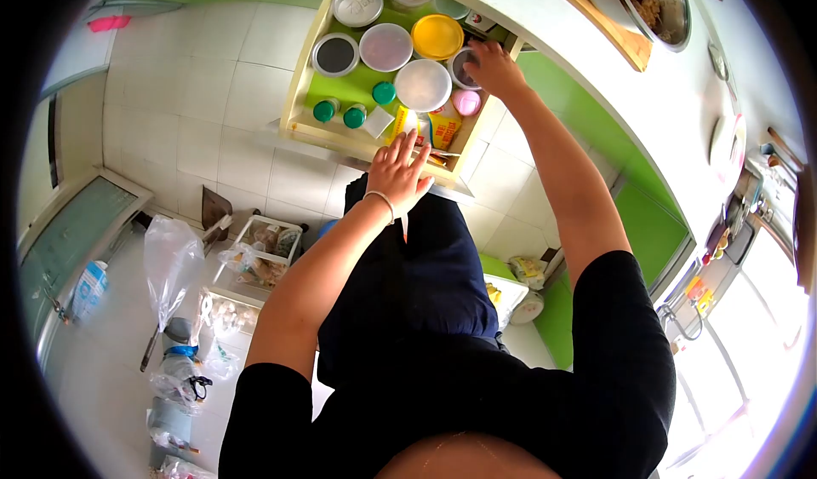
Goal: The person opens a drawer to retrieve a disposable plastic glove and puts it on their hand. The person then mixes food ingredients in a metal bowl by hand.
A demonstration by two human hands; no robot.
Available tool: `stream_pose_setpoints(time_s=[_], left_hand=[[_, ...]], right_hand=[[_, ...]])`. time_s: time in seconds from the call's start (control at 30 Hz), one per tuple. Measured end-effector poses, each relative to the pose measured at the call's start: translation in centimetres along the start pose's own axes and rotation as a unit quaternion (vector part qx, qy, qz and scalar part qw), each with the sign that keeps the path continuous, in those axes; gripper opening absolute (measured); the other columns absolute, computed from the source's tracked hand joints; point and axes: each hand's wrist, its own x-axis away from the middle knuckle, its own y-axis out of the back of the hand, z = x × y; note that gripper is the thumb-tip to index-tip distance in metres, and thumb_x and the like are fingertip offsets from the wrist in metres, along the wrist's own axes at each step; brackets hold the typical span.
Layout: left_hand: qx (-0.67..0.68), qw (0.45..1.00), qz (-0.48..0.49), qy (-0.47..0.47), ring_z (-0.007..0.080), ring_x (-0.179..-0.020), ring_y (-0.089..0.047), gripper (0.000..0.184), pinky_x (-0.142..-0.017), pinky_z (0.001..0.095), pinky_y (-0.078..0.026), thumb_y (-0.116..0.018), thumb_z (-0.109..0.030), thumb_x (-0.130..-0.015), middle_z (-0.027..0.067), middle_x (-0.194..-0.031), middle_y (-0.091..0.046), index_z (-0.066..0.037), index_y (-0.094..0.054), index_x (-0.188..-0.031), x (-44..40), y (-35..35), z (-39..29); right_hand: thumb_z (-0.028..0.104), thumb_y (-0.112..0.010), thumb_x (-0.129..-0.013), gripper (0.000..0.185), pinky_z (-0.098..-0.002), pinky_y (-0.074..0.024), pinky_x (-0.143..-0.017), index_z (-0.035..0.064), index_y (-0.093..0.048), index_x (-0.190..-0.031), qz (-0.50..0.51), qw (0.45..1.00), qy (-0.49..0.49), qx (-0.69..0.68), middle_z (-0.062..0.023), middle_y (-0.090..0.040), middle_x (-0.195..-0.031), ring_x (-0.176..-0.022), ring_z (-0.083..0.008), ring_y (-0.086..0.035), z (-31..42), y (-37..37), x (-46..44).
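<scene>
An open drawer holds round lidded containers, green-capped jars and packets. My right hand reaches over its right side, fingers apart, at a dark-topped round container; whether the fingertips touch it cannot be told. My left hand lies at the drawer's front edge with fingers spread, beside a yellow packet. Near the middle are a white-lidded container and a yellow-lidded one. A pink round item sits below the dark-topped container.
A metal bowl of food and a wooden board are on the white counter at the right. A storage rack and plastic bags stand at the lower left.
</scene>
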Motion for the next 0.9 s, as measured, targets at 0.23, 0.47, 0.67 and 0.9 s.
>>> stream_pose_setpoints(time_s=[0.23,0.47,0.67,0.9], left_hand=[[0.03,0.999,-0.017,0.012,0.0312,-0.134,-0.032,0.058,-0.104,0.0444,-0.03,-0.054,-0.042,-0.089,0.0159,-0.149,-0.028,-0.012,-0.043,-0.137,0.0,0.1,-0.1],[0.047,0.997,-0.049,0.025,0.0289,-0.134,-0.032,0.059,-0.104,0.0425,-0.03,-0.056,-0.042,-0.087,0.0146,-0.148,-0.029,-0.011,-0.044,-0.136,0.0,-0.3,-0.1],[0.046,0.997,-0.04,0.039,0.0284,-0.135,-0.031,0.061,-0.104,0.0419,-0.029,-0.055,-0.043,-0.087,0.0144,-0.148,-0.029,-0.011,-0.044,-0.137,0.1,-0.2,-0.1],[0.057,0.997,-0.037,0.028,0.0289,-0.136,-0.028,0.064,-0.106,0.0427,-0.028,-0.056,-0.044,-0.086,0.0148,-0.149,-0.027,-0.011,-0.039,-0.139,0.1,-0.5,0.1]], right_hand=[[0.024,-0.047,-0.087,0.042,-0.0444,-0.0424,-0.097,0.0078,-0.053,-0.125,-0.123,0.981,0.149,0.016,-0.0222,-0.056,-0.119,-0.112,-0.0366,-0.053,-5.1,-2.2,-4.9],[0.048,-0.032,-0.095,0.057,-0.0456,-0.0217,-0.114,0.0151,-0.039,-0.141,0.055,0.99,-0.044,0.123,-0.0091,-0.023,-0.153,-0.138,-0.0355,-0.025,-1.4,1.2,-6.1],[0.053,-0.032,-0.095,0.07,-0.0438,-0.0253,-0.112,0.0022,-0.031,-0.143,0.023,0.989,-0.019,0.147,-0.0155,-0.025,-0.151,-0.136,-0.0352,-0.03,-2.5,-0.9,-5.6],[0.045,-0.048,-0.091,0.069,-0.0423,-0.0275,-0.111,-0.0026,-0.035,-0.139,-0.126,0.987,-0.005,0.095,-0.016,-0.035,-0.145,-0.133,-0.0334,-0.035,1.3,2.7,1.2]])
